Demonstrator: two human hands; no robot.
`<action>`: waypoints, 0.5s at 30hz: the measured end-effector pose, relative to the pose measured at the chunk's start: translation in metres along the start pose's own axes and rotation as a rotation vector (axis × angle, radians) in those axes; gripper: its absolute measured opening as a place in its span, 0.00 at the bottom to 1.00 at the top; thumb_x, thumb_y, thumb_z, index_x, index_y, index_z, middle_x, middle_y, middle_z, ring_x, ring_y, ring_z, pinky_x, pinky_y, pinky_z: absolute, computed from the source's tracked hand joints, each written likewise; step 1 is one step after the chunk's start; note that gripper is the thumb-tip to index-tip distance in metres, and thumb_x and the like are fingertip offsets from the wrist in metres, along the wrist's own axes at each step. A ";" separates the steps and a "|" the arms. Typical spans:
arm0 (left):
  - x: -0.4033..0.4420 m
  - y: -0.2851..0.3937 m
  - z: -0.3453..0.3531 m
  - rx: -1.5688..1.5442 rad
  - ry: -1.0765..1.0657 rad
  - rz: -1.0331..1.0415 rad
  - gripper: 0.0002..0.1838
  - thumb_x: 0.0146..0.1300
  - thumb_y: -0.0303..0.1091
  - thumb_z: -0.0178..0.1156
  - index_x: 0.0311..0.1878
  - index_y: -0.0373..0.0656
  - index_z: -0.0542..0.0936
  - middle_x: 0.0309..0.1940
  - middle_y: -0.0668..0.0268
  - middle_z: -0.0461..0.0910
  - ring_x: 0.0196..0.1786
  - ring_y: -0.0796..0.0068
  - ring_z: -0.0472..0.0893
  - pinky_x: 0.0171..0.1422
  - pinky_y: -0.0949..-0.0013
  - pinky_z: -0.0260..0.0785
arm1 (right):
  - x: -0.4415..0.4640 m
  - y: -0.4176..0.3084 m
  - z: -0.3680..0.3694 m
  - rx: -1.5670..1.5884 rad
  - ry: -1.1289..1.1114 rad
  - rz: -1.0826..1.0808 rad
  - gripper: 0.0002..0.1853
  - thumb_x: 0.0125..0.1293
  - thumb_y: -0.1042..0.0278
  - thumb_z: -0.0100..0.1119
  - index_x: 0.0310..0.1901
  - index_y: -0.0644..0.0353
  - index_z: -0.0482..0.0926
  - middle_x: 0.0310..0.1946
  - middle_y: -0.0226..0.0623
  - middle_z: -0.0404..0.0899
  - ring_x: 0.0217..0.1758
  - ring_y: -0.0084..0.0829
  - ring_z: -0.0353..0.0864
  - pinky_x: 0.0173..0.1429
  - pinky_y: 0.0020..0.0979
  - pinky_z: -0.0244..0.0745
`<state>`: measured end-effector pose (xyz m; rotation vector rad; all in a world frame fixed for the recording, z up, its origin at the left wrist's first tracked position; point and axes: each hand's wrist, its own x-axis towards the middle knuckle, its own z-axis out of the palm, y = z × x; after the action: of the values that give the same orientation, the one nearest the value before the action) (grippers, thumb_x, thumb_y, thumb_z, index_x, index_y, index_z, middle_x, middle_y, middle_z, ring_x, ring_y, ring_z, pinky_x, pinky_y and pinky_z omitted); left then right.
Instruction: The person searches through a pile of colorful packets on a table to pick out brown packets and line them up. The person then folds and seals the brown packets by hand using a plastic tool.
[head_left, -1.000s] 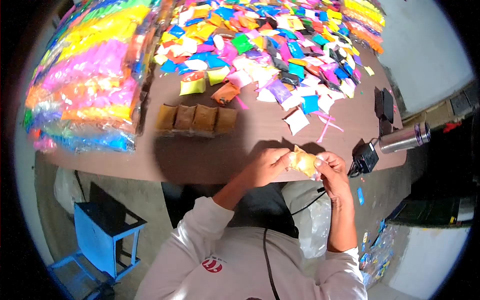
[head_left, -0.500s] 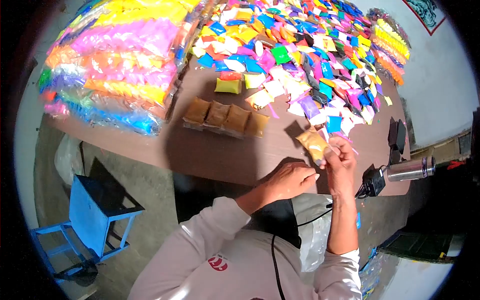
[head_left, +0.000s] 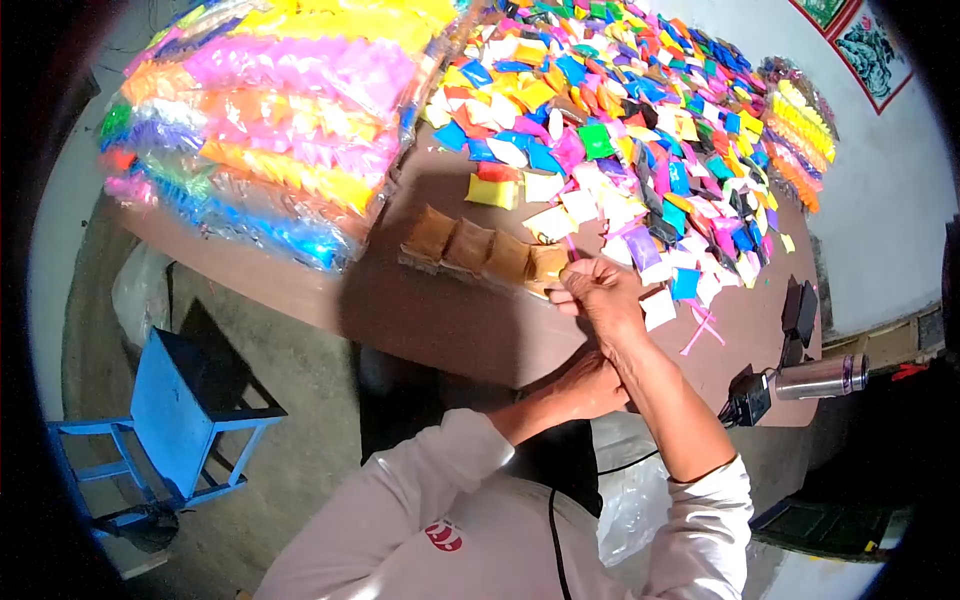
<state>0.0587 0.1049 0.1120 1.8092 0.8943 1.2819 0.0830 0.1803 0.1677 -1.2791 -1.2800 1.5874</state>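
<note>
My right hand [head_left: 603, 300] pinches a tan packet [head_left: 548, 262] at the right end of a row on the brown table. The other tan packets [head_left: 465, 247] in the row stand in short stacks side by side. My left hand [head_left: 592, 388] is below, crossed under my right wrist near the table's front edge. Its fingers look curled, and my right forearm partly covers them, so whatever they may hold is hidden. Just behind the row lie a yellow packet [head_left: 493, 193] and a red packet [head_left: 498, 172].
A big heap of mixed coloured packets [head_left: 640, 130] covers the table's back. Bagged rows of packets [head_left: 290, 120] are piled at left, more [head_left: 800, 140] at far right. A steel flask [head_left: 822, 377] and black adapter [head_left: 748, 397] sit at right. A blue stool [head_left: 175, 415] stands on the floor.
My right hand has moved left and forward with its tan packet, bringing it to the row's right end. My left hand is now partly behind my right wrist. The view has shifted slightly.
</note>
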 end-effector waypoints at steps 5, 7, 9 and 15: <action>-0.004 -0.003 0.004 -0.073 0.023 -0.003 0.14 0.53 0.33 0.60 0.39 0.37 0.69 0.34 0.56 0.69 0.40 0.64 0.69 0.45 0.59 0.62 | -0.006 -0.010 0.006 -0.158 -0.181 0.172 0.04 0.65 0.73 0.55 0.35 0.64 0.75 0.28 0.39 0.79 0.27 0.26 0.80 0.30 0.27 0.78; -0.005 -0.002 0.005 -0.092 -0.013 -0.043 0.13 0.54 0.33 0.59 0.38 0.37 0.69 0.33 0.57 0.69 0.40 0.66 0.69 0.45 0.60 0.62 | -0.011 -0.016 0.007 -0.238 -0.210 0.203 0.05 0.64 0.73 0.55 0.32 0.64 0.74 0.26 0.38 0.79 0.24 0.25 0.79 0.29 0.26 0.76; -0.005 -0.005 0.003 0.018 -0.064 -0.037 0.12 0.55 0.32 0.58 0.39 0.36 0.69 0.34 0.58 0.69 0.40 0.66 0.69 0.45 0.61 0.62 | -0.013 -0.015 0.005 -0.440 -0.234 0.029 0.07 0.66 0.69 0.55 0.33 0.63 0.75 0.22 0.34 0.77 0.23 0.21 0.76 0.26 0.22 0.72; 0.003 0.002 0.001 -0.049 -0.013 0.036 0.13 0.56 0.30 0.58 0.42 0.35 0.71 0.37 0.55 0.72 0.43 0.61 0.72 0.48 0.59 0.63 | -0.009 -0.022 -0.001 -0.782 -0.108 -0.460 0.14 0.59 0.72 0.63 0.47 0.65 0.76 0.26 0.34 0.76 0.27 0.23 0.76 0.32 0.26 0.71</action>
<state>0.0603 0.1060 0.1146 1.8013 0.8195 1.3020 0.0845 0.1778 0.1910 -1.1963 -2.2012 0.8491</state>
